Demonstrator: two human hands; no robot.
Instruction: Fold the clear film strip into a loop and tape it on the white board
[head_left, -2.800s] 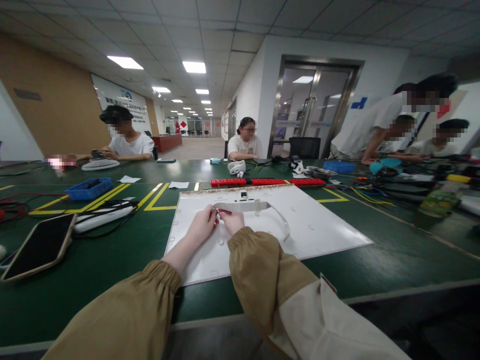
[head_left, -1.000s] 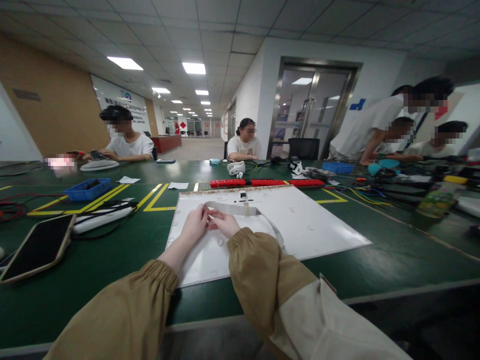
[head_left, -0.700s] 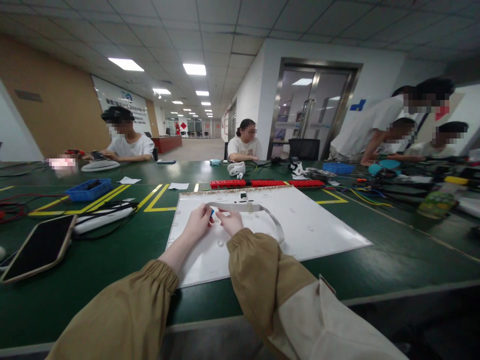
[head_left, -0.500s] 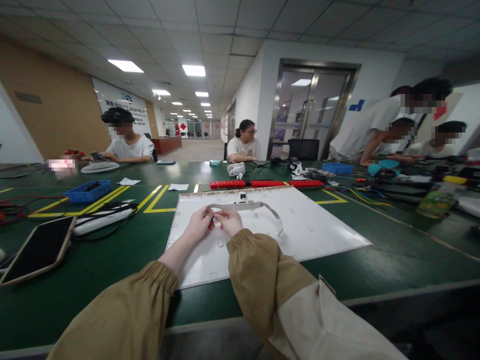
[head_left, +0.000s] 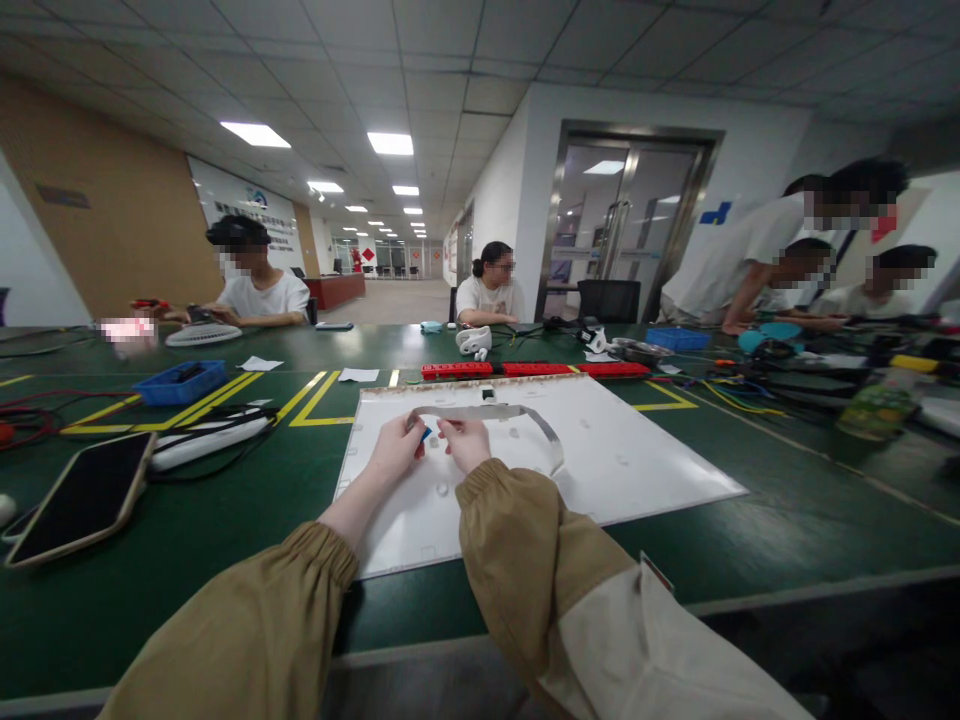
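Both my hands meet over a white panel [head_left: 637,460] lying flat on the green table. My left hand [head_left: 395,447] pinches the near end of a long grey flexible strip [head_left: 517,412], where a small blue tab shows at the fingertips. My right hand [head_left: 466,443] pinches the same end from the other side, with something red at its fingertips. The strip arches away from my fingers to the right and curves back down onto the panel. Tan sleeves cover both forearms.
A phone [head_left: 82,494] and a white power strip [head_left: 206,438] lie at the left, a blue tray [head_left: 180,381] behind them. Red bars [head_left: 532,368] lie beyond the panel. Wires and a green bottle [head_left: 870,405] sit at the right. Several people sit or lean at the far side.
My hands have stayed pinched together at the strip's end. The strip's arc has shifted, bowing up and to the right, and its far end now curls down onto the panel.
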